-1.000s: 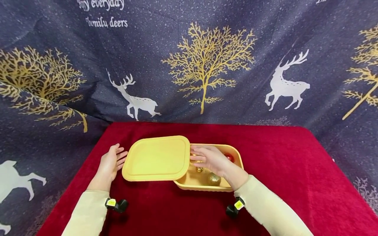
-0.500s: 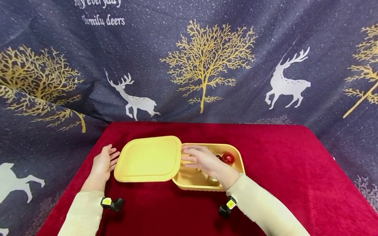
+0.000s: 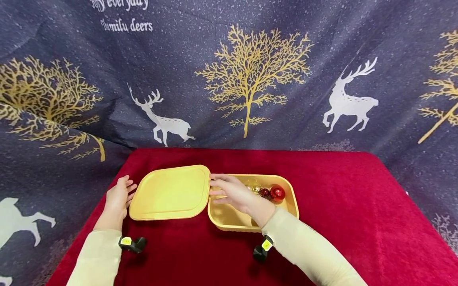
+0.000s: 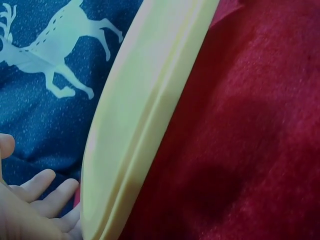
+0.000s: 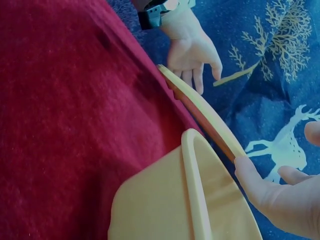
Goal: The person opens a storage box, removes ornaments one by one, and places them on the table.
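Observation:
A yellow lid lies flat between my two hands, raised above the cloth and left of the yellow box. Against its left edge are the extended fingers of my left hand, thumb pointing up. My right hand reaches over the box, its straight fingertips at the lid's right edge; the right wrist view shows a finger touching that edge. Inside the box sit a large red bauble, a small dark red bauble and a gold bauble. My right hand and forearm hide part of the box.
Red cloth covers the table. Behind it hangs a dark blue curtain printed with deer and trees. The box's left rim is close to the lid's right edge.
Both hands have moved left together, carrying the lid between them. The lid no longer overlaps the box's left part, and more of the inside and its baubles shows.

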The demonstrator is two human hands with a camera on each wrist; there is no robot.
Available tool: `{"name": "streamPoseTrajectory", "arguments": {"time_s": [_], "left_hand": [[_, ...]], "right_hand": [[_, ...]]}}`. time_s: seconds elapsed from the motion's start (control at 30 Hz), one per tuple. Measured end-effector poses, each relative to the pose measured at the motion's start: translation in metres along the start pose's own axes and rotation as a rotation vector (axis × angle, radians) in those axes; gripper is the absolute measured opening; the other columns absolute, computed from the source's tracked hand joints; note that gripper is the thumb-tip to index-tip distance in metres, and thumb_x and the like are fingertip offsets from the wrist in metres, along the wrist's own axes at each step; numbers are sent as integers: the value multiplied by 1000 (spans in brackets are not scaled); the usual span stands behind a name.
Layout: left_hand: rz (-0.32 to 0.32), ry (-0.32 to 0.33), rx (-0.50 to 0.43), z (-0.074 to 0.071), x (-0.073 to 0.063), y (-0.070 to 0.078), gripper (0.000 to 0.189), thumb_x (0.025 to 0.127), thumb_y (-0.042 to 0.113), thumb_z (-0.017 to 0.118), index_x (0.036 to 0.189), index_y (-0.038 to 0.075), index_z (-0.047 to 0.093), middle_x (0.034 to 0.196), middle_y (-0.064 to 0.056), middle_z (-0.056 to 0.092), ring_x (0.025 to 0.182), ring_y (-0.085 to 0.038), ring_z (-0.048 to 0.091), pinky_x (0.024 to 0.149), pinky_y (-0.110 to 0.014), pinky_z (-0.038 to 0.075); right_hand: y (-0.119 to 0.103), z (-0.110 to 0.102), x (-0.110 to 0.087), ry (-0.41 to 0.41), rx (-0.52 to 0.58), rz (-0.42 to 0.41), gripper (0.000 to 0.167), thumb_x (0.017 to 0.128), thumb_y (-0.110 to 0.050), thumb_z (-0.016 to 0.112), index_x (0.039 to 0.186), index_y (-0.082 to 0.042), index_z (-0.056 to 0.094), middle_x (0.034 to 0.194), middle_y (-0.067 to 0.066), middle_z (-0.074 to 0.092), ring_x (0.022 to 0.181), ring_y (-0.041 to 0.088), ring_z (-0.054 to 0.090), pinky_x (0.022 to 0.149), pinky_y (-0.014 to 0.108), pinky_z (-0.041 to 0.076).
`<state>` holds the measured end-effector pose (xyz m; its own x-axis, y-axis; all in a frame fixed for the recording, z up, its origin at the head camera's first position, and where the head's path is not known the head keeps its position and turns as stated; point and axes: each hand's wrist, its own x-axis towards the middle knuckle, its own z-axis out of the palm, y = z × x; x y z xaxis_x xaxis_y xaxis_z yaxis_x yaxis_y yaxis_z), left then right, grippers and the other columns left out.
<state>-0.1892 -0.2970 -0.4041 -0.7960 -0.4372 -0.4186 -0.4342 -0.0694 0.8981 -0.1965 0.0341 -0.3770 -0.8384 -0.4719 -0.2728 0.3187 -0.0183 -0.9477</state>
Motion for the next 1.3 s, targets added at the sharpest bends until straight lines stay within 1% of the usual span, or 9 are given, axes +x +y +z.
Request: {"name": "streamPoseTrajectory", "arguments": {"time_s": [0.13, 0.23, 0.37, 0.47, 0.57, 0.77, 0.93, 1.07, 1.3], "left_hand": [[-6, 10, 5, -4, 1, 0, 48, 96, 49, 34, 129, 17, 48, 109, 3, 64, 74, -2, 57, 70, -15, 48], [2, 32, 20, -5, 3, 1, 59, 97, 47, 33, 143, 11, 38, 135, -8, 48, 77, -2, 56, 71, -14, 48], [31, 67, 28, -5, 8, 0, 60, 96, 44, 36, 142, 6, 39, 106, 4, 57, 81, 0, 55, 73, -14, 48], [39, 94, 44, -6, 12, -1, 54, 95, 43, 39, 132, 6, 46, 82, 16, 54, 82, -1, 53, 77, -17, 45], [31, 113, 61, -7, 14, -3, 48, 94, 45, 40, 124, 9, 50, 74, 19, 52, 87, -5, 51, 83, -22, 40], [55, 123, 130, -7, 18, -6, 56, 94, 46, 39, 130, 4, 49, 83, 15, 56, 109, -18, 49, 97, -30, 35], [90, 127, 197, -6, 19, -8, 63, 94, 45, 38, 136, -1, 45, 111, -7, 59, 106, -17, 50, 87, -23, 38], [120, 147, 253, -5, 17, -11, 63, 94, 45, 37, 134, -4, 47, 121, -20, 54, 101, -18, 50, 77, -21, 37], [148, 121, 335, -6, 10, -17, 73, 94, 50, 32, 132, -12, 42, 129, -29, 44, 109, -35, 44, 87, -38, 42]], "right_hand": [[1, 6, 2, -12, 14, 9, 51, 93, -21, 55, 140, -5, 41, 142, 16, 44, 116, 33, 56, 93, 44, 51], [2, 11, 3, -25, 40, 19, 54, 93, -21, 55, 141, -5, 39, 142, 17, 42, 117, 32, 54, 97, 46, 49], [4, 18, 5, -32, 88, 27, 56, 92, -19, 55, 143, -4, 36, 142, 19, 40, 121, 34, 50, 102, 49, 43], [6, 26, 6, -36, 114, 29, 57, 91, -16, 55, 143, -3, 34, 141, 20, 39, 125, 35, 45, 107, 50, 38], [8, 34, 7, -36, 135, 30, 58, 91, -14, 55, 143, -3, 33, 143, 19, 37, 130, 38, 38, 111, 51, 32], [11, 50, 8, -9, 81, 34, 60, 88, -16, 59, 143, -7, 36, 150, 14, 30, 138, 33, 29, 112, 50, 30], [14, 61, 7, -20, -6, 48, 58, 87, -20, 61, 140, -13, 40, 152, 12, 28, 139, 31, 30, 110, 54, 30], [17, 66, 8, -31, -33, 57, 59, 87, -22, 61, 141, -14, 40, 153, 10, 25, 140, 32, 27, 110, 58, 27], [20, 66, 9, -9, -58, 61, 59, 85, -23, 63, 140, -15, 41, 152, 9, 27, 138, 33, 30, 110, 58, 27]]}}
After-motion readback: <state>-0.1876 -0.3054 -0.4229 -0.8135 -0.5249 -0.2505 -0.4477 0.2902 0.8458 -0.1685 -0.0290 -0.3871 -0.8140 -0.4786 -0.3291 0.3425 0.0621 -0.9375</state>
